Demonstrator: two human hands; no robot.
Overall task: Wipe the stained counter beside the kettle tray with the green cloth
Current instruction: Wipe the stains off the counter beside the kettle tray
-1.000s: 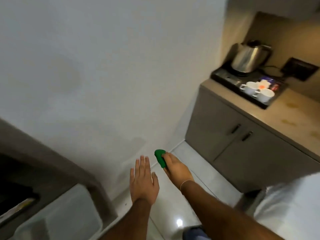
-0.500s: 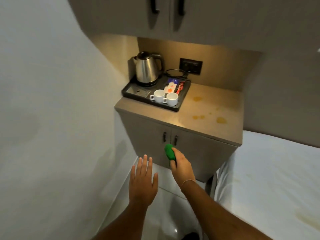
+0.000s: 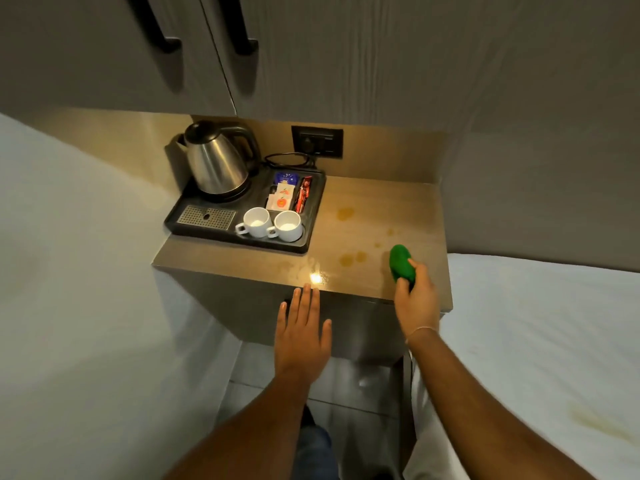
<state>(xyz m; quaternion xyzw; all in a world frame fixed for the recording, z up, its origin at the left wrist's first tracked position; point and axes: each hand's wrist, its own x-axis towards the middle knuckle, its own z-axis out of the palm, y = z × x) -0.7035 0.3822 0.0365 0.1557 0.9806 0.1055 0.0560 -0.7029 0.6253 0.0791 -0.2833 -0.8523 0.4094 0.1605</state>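
Note:
The beige counter (image 3: 377, 206) carries several yellow-brown stains (image 3: 346, 213) to the right of the black kettle tray (image 3: 313, 216). My right hand (image 3: 417, 299) is shut on a bunched green cloth (image 3: 401, 263), held over the counter's front right part, just right of the nearest stains. My left hand (image 3: 302, 332) hangs open and flat, fingers together, in front of the counter's front edge and holds nothing. Whether the cloth touches the surface is unclear.
On the tray stand a steel kettle (image 3: 216, 164), two white cups (image 3: 273, 225) and sachets (image 3: 289, 194). A wall socket (image 3: 317, 142) sits behind. Upper cabinet doors (image 3: 194, 46) overhang. A white bed (image 3: 540, 341) lies right, a white wall left.
The view swung from the wall and floor onto the counter and drew close. My right hand rose with the cloth from in front of the cabinet doors to over the counter's right side.

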